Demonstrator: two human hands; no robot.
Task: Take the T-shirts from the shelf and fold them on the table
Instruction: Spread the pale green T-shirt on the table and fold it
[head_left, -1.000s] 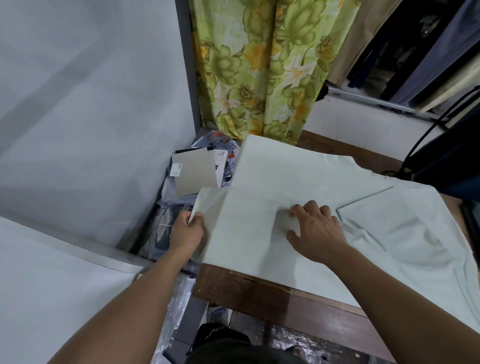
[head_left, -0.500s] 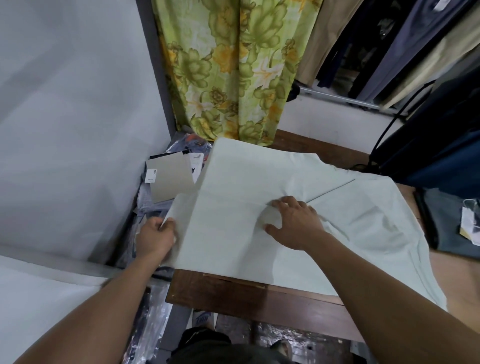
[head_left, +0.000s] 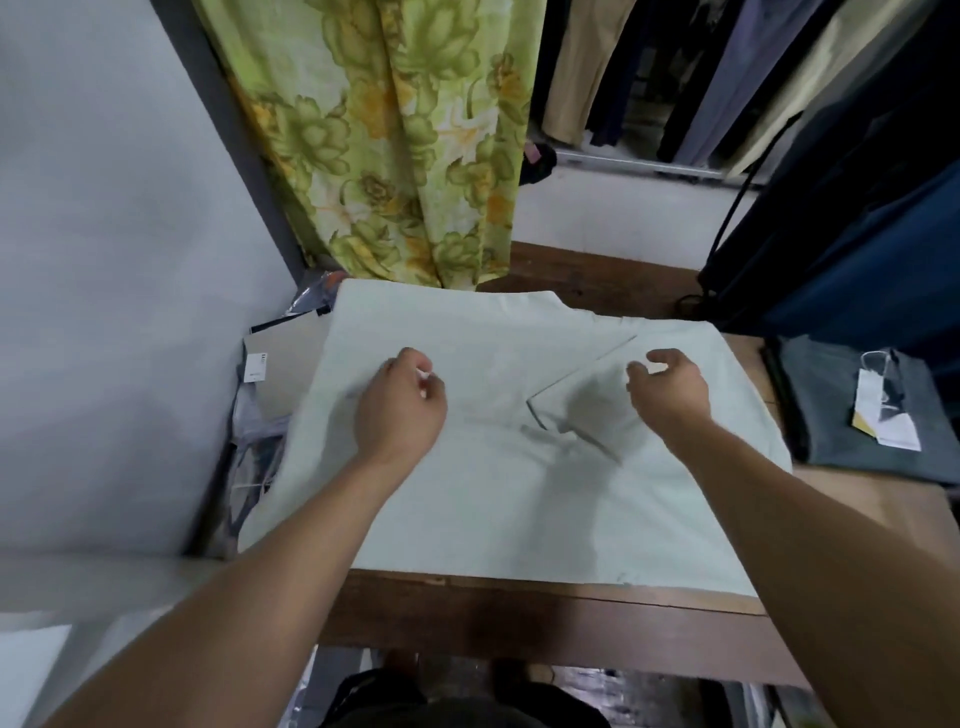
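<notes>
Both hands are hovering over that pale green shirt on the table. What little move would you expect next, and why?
Probably the right hand drops to pinch the sleeve folded across the pale green T-shirt and smooth it flat, since creases bunch at its lower edge. Both hands hang loosely curled above the cloth holding nothing, the left hand over the shirt's left half, so neither is committed yet.

The pale green T-shirt (head_left: 467, 509) was smooth, matt cloth; the surface (head_left: 519, 618) beneath was dark, worn wood; the floral curtain (head_left: 395, 145) was thin, slightly sheeny fabric.
</notes>
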